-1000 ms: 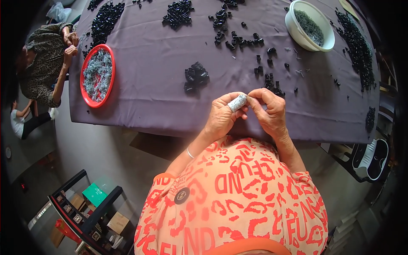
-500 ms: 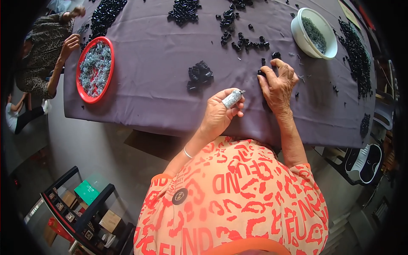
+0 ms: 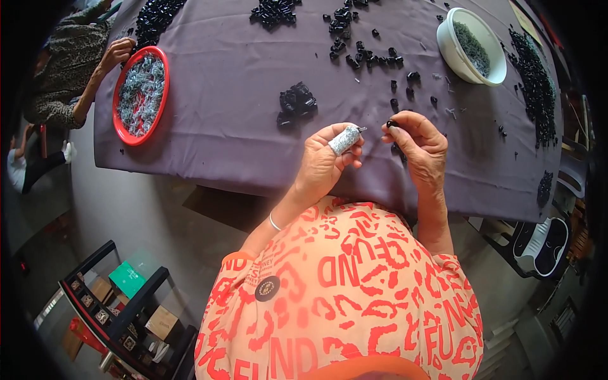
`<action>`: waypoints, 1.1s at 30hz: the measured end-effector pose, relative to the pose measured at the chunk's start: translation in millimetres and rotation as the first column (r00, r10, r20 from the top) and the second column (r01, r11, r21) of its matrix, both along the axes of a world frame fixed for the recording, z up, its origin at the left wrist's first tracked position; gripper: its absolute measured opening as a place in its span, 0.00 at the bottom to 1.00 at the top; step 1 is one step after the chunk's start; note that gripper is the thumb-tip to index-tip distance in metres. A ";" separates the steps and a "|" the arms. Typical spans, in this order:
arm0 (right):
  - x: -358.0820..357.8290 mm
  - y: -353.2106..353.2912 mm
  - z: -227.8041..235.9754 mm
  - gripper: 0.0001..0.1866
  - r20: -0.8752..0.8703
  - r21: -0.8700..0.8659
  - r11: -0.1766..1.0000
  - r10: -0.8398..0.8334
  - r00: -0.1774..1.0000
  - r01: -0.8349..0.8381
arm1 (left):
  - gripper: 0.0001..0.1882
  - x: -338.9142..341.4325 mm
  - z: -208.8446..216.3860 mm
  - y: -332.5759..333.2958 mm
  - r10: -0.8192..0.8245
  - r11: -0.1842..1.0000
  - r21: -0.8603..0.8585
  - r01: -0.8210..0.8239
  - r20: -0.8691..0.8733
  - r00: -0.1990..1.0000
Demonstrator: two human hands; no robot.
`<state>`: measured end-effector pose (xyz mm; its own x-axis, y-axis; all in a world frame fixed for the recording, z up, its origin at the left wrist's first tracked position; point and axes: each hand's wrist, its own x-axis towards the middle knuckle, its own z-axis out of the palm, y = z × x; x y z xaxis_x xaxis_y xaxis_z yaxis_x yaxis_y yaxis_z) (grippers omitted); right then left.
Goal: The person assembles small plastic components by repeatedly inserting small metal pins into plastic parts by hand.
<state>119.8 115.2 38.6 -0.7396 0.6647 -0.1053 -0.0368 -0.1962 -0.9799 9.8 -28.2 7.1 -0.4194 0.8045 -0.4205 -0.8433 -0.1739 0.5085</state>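
Observation:
My left hand [image 3: 320,161] is closed round a short silvery-grey cylinder [image 3: 344,140] with a thin dark tip sticking out at its upper right end. Just right of that tip, my right hand [image 3: 423,149] pinches a small black plastic piece [image 3: 392,123] between thumb and forefinger. The piece and the tip are apart. Several similar black pieces [image 3: 410,94] lie loose beyond my right hand, and a few more lie partly hidden beneath it. A clump of black pieces [image 3: 296,104] sits on the cloth to the left of the cylinder.
A red tray [image 3: 166,95] with small clear pieces stands at the left of the purple tablecloth [image 3: 221,95]. At the far right is a white bowl [image 3: 446,50] of clear pieces. Black piles line the far and right sides. A co-worker's hand [image 3: 118,52] is beyond the red tray.
My right hand has lifted a black piece off the cloth and drawn it nearer to me, toward the cylinder's tip. The co-worker's hand has shifted toward the red tray.

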 end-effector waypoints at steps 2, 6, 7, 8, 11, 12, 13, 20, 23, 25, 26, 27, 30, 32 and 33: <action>3.1 -2.9 0.3 0.09 -0.016 -0.046 0.999 -0.012 1.000 0.011 | 0.10 1.2 4.4 -0.2 -0.007 1.000 0.030 0.009 -0.068 0.998; 9.8 -5.2 -0.3 0.09 -0.098 -0.066 0.997 0.019 0.995 -0.026 | 0.10 5.6 10.8 -0.7 -0.017 1.000 0.010 0.018 -0.093 0.995; 10.9 -5.9 0.8 0.08 -0.107 -0.066 0.997 0.026 0.994 -0.033 | 0.10 7.0 11.3 -1.4 -0.034 0.999 -0.015 0.033 -0.125 0.992; 11.8 -6.9 1.9 0.08 -0.107 -0.068 0.997 0.024 0.994 -0.031 | 0.11 7.7 11.6 -1.8 -0.054 0.998 -0.039 0.048 -0.155 0.986; 13.3 -10.5 3.2 0.08 -0.088 -0.092 0.996 0.010 0.996 -0.018 | 0.11 8.3 15.3 -1.0 -0.043 0.999 -0.024 0.040 -0.162 0.986; 13.0 -11.7 3.0 0.08 -0.105 -0.094 0.996 -0.002 0.994 -0.008 | 0.11 9.4 15.3 -1.4 -0.044 0.999 -0.027 0.041 -0.162 0.986; 13.2 -12.4 2.8 0.08 -0.122 -0.097 0.995 -0.014 0.992 0.002 | 0.11 10.5 15.2 -1.8 -0.044 0.999 -0.032 0.040 -0.157 0.987; 19.7 -12.5 -0.8 0.08 -0.109 -0.164 0.986 0.007 0.994 -0.025 | 0.10 13.1 17.9 -2.7 -0.036 0.998 -0.050 0.028 -0.168 0.985; 19.6 -12.5 -4.1 0.08 -0.135 -0.206 0.978 -0.008 0.991 -0.020 | 0.10 14.5 15.4 -5.1 -0.039 0.999 -0.027 0.034 -0.186 0.982; 17.8 -12.5 -4.0 0.08 -0.124 -0.134 0.991 0.010 0.992 -0.027 | 0.10 14.7 15.5 -5.9 -0.035 0.999 -0.024 0.031 -0.193 0.981; 18.5 -12.3 -2.9 0.08 -0.123 -0.135 0.990 0.010 0.992 -0.027 | 0.10 14.3 16.7 -5.4 -0.034 0.999 -0.019 0.031 -0.200 0.979; 19.7 -12.0 -1.9 0.09 -0.122 -0.135 0.990 0.025 0.992 -0.042 | 0.10 14.0 17.9 -4.8 -0.035 0.999 -0.020 0.032 -0.199 0.979; 21.9 -14.4 3.3 0.09 -0.089 -0.102 0.994 0.029 0.996 -0.038 | 0.09 13.8 20.9 -3.1 -0.017 1.000 -0.015 0.014 -0.201 0.980; 23.7 -19.5 10.7 0.09 -0.054 -0.070 0.997 0.017 0.998 -0.021 | 0.09 14.7 22.5 -2.9 -0.021 1.000 -0.025 0.015 -0.251 0.968; 23.9 -24.2 16.1 0.10 -0.033 0.008 1.000 -0.014 0.999 0.014 | 0.09 15.6 23.6 -2.9 -0.021 0.999 -0.028 0.015 -0.251 0.968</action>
<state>143.7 90.9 54.7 -0.7332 0.6758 -0.0761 -0.0714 -0.1878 -0.9796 25.3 -31.1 30.7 -0.4996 0.8033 -0.3242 -0.6910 -0.1439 0.7084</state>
